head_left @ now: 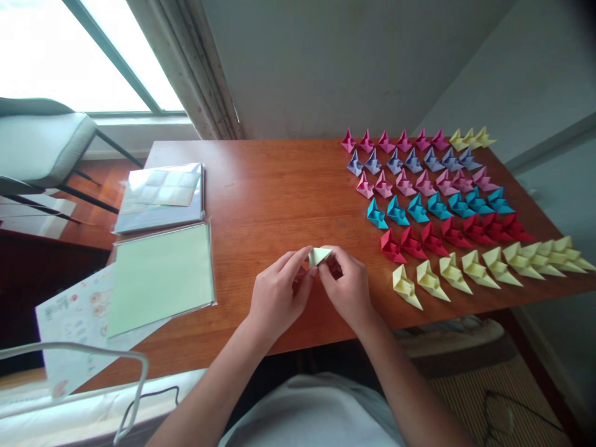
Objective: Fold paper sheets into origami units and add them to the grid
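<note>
A small piece of folded pale yellow-green paper (pixel 319 256) is held between my two hands above the front middle of the table. My left hand (pixel 283 287) pinches its left side with thumb and index finger. On its right side, the fingers of my right hand (pixel 344 282) close around the edge. Part of the paper is hidden behind the fingertips. To the right stand rows of folded paper boats, with a pale yellow boat (pixel 405 287) and a red boat (pixel 392 246) nearest my right hand.
Further rows hold blue boats (pixel 377 214), pink boats (pixel 364 185), lilac boats (pixel 355 163) and magenta boats (pixel 348 142). At the left lie a pack of light green paper (pixel 161 276), another wrapped pack (pixel 158 214) and a printed sheet (pixel 74 310). A white cable (pixel 93 351) curves at the lower left.
</note>
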`<state>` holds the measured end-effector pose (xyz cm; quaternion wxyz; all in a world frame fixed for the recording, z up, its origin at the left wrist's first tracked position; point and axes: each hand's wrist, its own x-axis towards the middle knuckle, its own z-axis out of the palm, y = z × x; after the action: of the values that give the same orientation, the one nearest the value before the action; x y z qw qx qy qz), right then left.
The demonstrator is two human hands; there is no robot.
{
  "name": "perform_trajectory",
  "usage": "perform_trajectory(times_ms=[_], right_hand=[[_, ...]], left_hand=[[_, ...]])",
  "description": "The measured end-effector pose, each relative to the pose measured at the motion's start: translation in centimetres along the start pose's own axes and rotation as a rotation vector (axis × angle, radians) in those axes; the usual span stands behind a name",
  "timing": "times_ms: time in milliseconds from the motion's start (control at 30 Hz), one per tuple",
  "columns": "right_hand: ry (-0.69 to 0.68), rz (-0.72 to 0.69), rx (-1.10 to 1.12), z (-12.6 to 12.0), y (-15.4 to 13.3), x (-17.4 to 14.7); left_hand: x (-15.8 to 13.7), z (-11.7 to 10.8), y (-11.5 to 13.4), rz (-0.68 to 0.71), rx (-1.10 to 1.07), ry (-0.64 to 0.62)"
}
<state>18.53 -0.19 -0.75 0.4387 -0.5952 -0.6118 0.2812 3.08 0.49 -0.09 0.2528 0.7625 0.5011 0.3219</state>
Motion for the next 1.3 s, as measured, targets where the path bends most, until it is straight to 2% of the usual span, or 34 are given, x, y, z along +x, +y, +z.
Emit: perform_trajectory(times_ms=[300,600,733,1000,1167,1300], right_hand=[[-0.054,-0.103,-0.026,0.04,-0.16,-0.12],[-0.062,-0.247,-0.132,0.4,-0.16,-0.32],[-0.03,-0.273,-0.147,0.44,-0.07,-0.45],[-0.002,-0.311,-0.109,0.27,-0.25,-0.44],[0.002,-0.349,-0.127,0.38,-0.26,-0.48],[-0.011,-0.344,-0.109,0.4,-0.2,-0.57]], left_hand=[[0.02,-0.13,0.07,0.0,0.023,0.036],[0.2,-0.26,0.44,-0.125,0.005,0.057],[0.31,-0.53,0.66,-0.165,-0.076,0.065],[0.55,-0.74,0.53,-0.245,-0.473,0.094],[0.51,-0.6,0.19,-0.241,-0.514,0.07],[0.52,-0.73,0.4,-0.229,-0.42,0.099]])
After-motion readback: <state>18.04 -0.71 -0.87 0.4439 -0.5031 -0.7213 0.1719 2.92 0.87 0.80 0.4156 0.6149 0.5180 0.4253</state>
